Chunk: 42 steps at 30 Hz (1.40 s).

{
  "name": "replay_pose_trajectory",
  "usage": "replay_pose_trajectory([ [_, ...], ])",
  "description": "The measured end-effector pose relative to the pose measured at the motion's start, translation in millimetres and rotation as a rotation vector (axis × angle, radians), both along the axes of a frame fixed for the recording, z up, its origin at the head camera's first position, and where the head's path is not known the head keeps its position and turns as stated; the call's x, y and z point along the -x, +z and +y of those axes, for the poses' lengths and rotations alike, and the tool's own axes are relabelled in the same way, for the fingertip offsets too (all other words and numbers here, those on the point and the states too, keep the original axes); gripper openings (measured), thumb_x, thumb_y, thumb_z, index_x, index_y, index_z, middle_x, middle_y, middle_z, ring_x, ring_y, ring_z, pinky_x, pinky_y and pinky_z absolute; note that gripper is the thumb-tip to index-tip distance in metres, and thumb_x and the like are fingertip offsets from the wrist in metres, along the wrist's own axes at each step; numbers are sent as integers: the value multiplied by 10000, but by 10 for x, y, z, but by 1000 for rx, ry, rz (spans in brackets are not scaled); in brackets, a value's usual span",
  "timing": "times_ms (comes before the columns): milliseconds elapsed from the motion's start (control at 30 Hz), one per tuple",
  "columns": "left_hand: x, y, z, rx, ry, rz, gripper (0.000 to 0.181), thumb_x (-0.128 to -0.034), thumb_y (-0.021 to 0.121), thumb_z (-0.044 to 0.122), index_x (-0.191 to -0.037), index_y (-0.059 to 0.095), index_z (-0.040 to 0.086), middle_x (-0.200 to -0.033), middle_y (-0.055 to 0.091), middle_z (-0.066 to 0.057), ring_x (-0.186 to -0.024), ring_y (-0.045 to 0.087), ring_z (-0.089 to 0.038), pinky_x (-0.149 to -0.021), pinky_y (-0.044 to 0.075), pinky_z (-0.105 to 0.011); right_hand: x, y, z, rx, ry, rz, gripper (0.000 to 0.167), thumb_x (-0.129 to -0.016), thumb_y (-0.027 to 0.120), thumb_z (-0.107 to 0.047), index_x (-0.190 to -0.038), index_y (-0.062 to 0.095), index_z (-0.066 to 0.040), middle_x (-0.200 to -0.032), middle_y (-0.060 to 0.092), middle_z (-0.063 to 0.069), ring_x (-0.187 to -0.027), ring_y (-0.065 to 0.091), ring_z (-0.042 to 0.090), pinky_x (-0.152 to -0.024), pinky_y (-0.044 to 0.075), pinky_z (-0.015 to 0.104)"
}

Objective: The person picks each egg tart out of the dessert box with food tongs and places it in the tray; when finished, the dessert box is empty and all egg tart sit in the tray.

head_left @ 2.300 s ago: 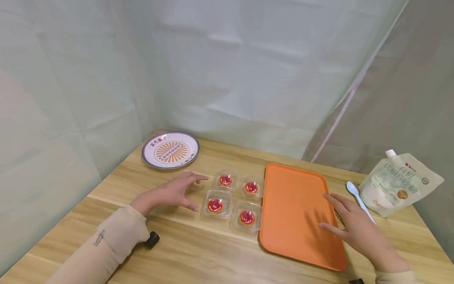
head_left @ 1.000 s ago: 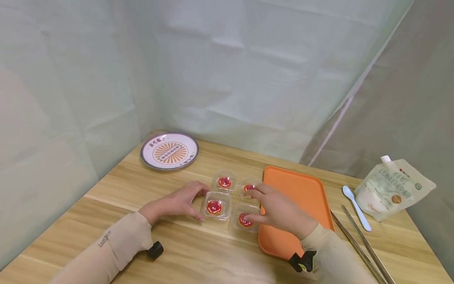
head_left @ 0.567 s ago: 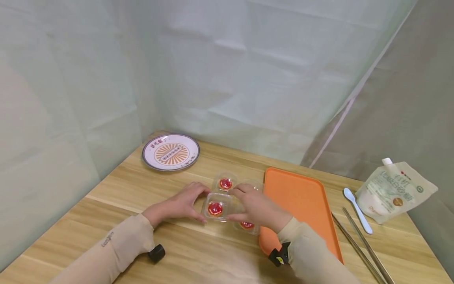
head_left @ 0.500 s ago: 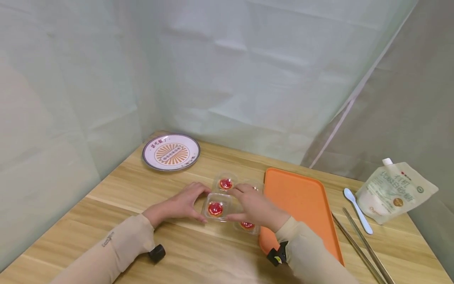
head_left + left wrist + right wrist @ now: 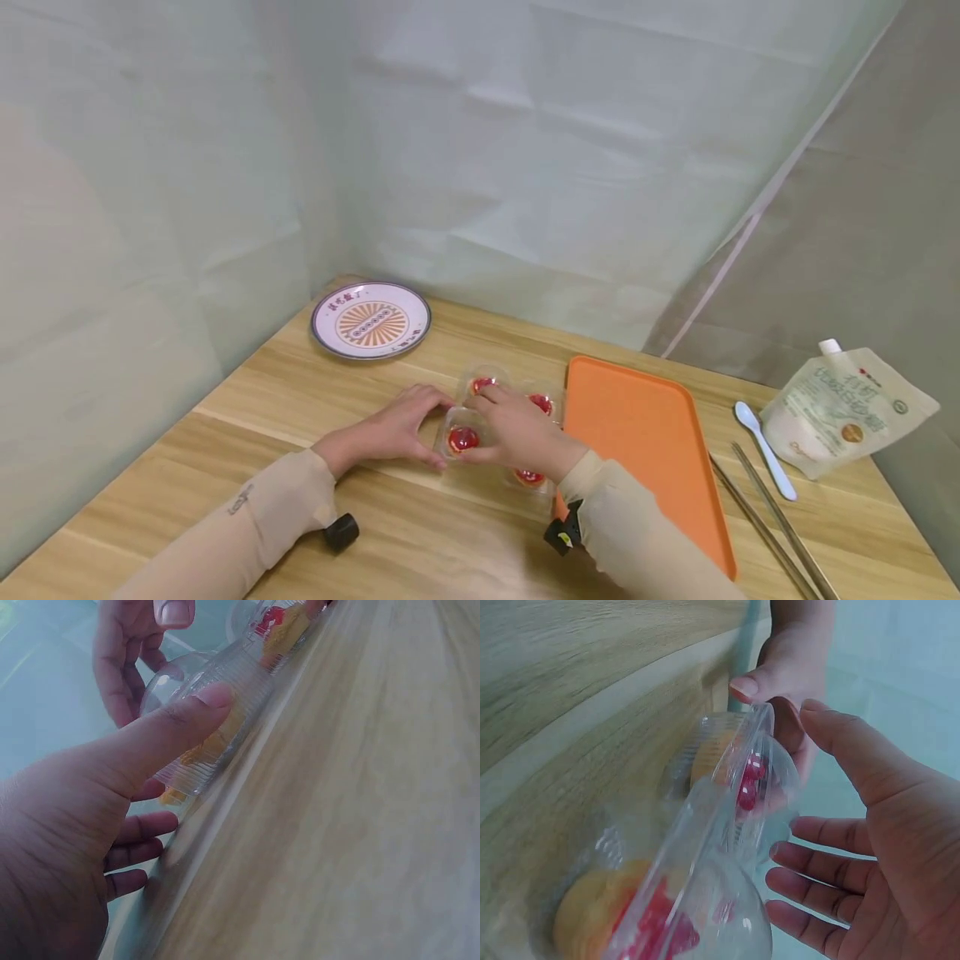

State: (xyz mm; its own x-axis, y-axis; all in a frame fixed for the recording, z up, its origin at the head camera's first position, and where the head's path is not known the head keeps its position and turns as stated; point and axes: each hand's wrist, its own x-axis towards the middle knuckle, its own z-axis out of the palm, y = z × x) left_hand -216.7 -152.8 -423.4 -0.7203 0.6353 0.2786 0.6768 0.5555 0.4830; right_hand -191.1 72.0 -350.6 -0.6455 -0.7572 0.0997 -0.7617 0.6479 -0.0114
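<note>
My left hand (image 5: pixel 390 429) holds the left side of a clear plastic pastry box (image 5: pixel 462 423), with a red-topped tart inside. In the left wrist view its thumb lies on the near wall of that box (image 5: pixel 244 682), other fingers being on the far side. My right hand (image 5: pixel 517 433) is over the same box's right side, thumb and fingers spread; in the right wrist view a gap shows between its fingers and the lid (image 5: pixel 780 776). Similar boxes stand behind (image 5: pixel 486 371), at back right (image 5: pixel 542 404) and at front right (image 5: pixel 529 478), partly covered by the right hand.
An orange tray (image 5: pixel 637 450) lies right of the boxes, its near left part under the right forearm. Beyond it are metal chopsticks (image 5: pixel 780 521), a pale blue spoon (image 5: pixel 765 450) and a stand-up pouch (image 5: pixel 847 408). A patterned plate (image 5: pixel 371 321) sits at back left.
My right hand has come left from over the tray, across the right-hand boxes, to the front left box. My left hand has closed in on that box. The boxes stay in place.
</note>
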Motion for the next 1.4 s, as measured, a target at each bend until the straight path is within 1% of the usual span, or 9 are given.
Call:
replay_pose_trajectory([
  [167, 8, -12, 6, 2, 4, -1, 772, -620, 853, 478, -1226, 551, 106, -1219, 580, -47, -1168, 496, -233, -1025, 399, -468, 27, -32, -66, -13, 54, 30, 485, -819, 675, -539, -1165, 666, -199, -1148, 667, -13, -1125, 544, 188, -1029, 447, 368],
  [233, 4, -7, 8, 0, 3, 0, 771, -620, 854, 474, -1228, 553, 107, -1218, 581, -51, -1168, 497, -237, -1024, 398, -472, 30, -42, -85, -17, 42, 22, 477, -817, 677, -538, -1152, 670, -198, -1140, 668, -25, -1123, 544, 177, -1034, 441, 367],
  [400, -15, 3, 11, -3, -1, 2, 777, -622, 847, 480, -1231, 553, 98, -1211, 582, -63, -1159, 499, -243, -1018, 394, -485, 22, -43, -127, -37, -8, -13, 509, -804, 690, -544, -1149, 664, -170, -1119, 654, -25, -1111, 544, 171, -1055, 431, 368],
  [633, -25, 35, 9, 7, 5, -45, 790, -629, 848, 483, -1251, 544, 103, -1250, 566, -60, -1197, 480, -244, -1058, 379, -482, 34, -59, -153, -79, -75, -38, 560, -778, 710, -562, -1181, 648, -179, -1145, 641, -18, -1108, 554, 170, -1029, 468, 381],
  [833, -34, 40, 7, 10, 12, -40, 812, -628, 843, 493, -1262, 539, 86, -1267, 567, -80, -1203, 482, -262, -1057, 381, -493, 26, -40, -179, -125, -87, 12, 643, -761, 712, -577, -1221, 619, -137, -1139, 630, 4, -1104, 563, 178, -1025, 477, 372],
  [967, -39, 35, 11, 12, 15, -32, 818, -631, 840, 495, -1267, 537, 79, -1264, 568, -79, -1201, 485, -262, -1053, 386, -493, 16, -31, -182, -128, -88, 28, 658, -760, 713, -579, -1242, 614, -142, -1143, 633, 6, -1101, 566, 176, -1026, 477, 370],
  [1133, -35, 27, 14, 17, 25, -47, 806, -636, 838, 501, -1262, 533, 96, -1265, 560, -58, -1208, 475, -246, -1059, 384, -487, 7, -8, -172, -141, -92, 46, 696, -761, 695, -605, -1270, 593, -142, -1178, 635, 18, -1112, 577, 189, -1010, 491, 365],
  [1267, -29, 36, 14, 22, 24, -55, 819, -637, 828, 528, -1274, 529, 109, -1266, 565, -48, -1209, 476, -241, -1059, 380, -495, -23, 33, -144, -126, -111, 47, 730, -767, 696, -584, -1336, 537, -157, -1206, 621, 42, -1103, 592, 207, -942, 535, 356],
  [1400, -27, 63, 10, 18, 33, -55, 840, -631, 827, 534, -1289, 529, 105, -1259, 576, -49, -1204, 485, -243, -1052, 388, -503, -76, 82, -100, -75, -122, 57, 748, -760, 702, -570, -1380, 492, -207, -1236, 595, 64, -1057, 609, 218, -781, 581, 355],
])
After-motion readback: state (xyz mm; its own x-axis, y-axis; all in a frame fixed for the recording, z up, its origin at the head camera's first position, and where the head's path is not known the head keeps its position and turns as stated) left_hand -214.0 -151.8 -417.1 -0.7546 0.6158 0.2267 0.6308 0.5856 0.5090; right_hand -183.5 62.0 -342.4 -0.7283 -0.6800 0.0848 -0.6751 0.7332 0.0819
